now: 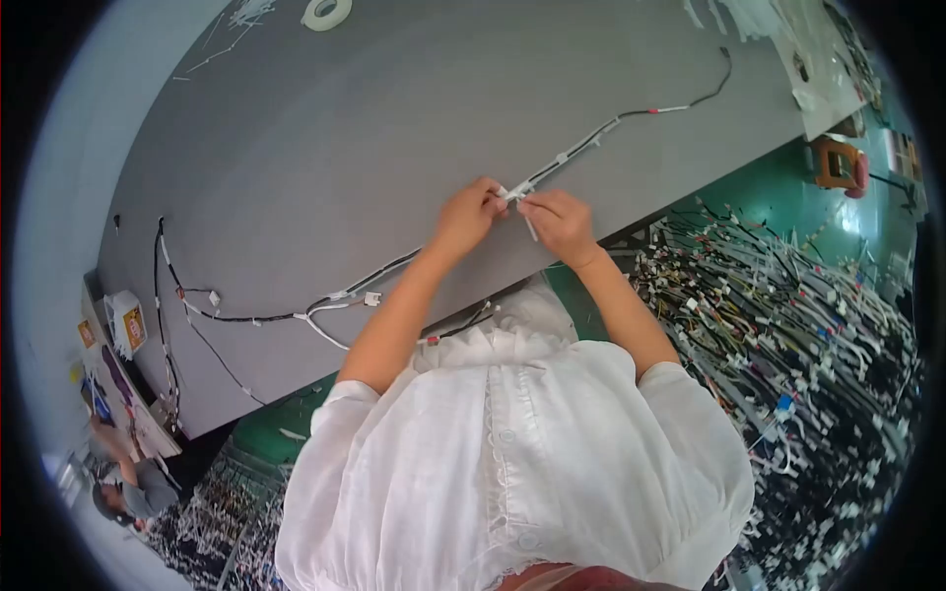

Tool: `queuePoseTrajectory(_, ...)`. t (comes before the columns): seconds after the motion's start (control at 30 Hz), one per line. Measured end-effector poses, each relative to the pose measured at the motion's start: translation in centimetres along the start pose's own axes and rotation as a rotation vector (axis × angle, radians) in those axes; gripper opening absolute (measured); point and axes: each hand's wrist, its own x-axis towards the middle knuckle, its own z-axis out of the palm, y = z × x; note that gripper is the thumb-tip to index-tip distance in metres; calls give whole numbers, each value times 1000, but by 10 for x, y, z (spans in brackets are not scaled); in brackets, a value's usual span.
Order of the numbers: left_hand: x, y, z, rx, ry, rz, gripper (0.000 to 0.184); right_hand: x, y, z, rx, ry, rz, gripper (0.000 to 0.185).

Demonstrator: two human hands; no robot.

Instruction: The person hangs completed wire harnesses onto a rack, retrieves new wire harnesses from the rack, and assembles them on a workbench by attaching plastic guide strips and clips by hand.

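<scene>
A long cable harness [581,148] lies diagonally over the grey table, with black and white stretches and a red mark near its upper right end. My left hand [468,219] pinches the harness at a white part near the table's middle. Close on its right, my right hand [562,225] is closed on a thin white strip [533,229] that hangs down beside the harness. Beyond my left forearm the harness runs on to the left, with branches and white connectors [372,298].
A tape roll [327,12] lies at the table's far edge. Many bundled cables [788,335] fill the right side below the table. An orange stool [838,164] stands at the right. Another person [138,488] is at the lower left, near a small box [126,325].
</scene>
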Motion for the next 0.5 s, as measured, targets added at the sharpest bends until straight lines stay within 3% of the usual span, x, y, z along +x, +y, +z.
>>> queuePoseTrajectory(0.1, 15, 3, -24, -395, -325, -253, 14, 17, 2, -6, 10, -12, -101, 10)
queuePoseTrajectory(0.2, 24, 6, -39, -454, -492, -432, 20, 27, 6, -4, 25, 21, -201, 10)
queuePoseTrajectory(0.4, 27, 5, -41, -560, -562, -470, 28, 23, 3, -6, 15, -34, -138, 11)
queuePoseTrajectory(0.5, 20, 5, -35, -536, -508, -403, 28, 18, 0, -3, 101, -85, 36, 11)
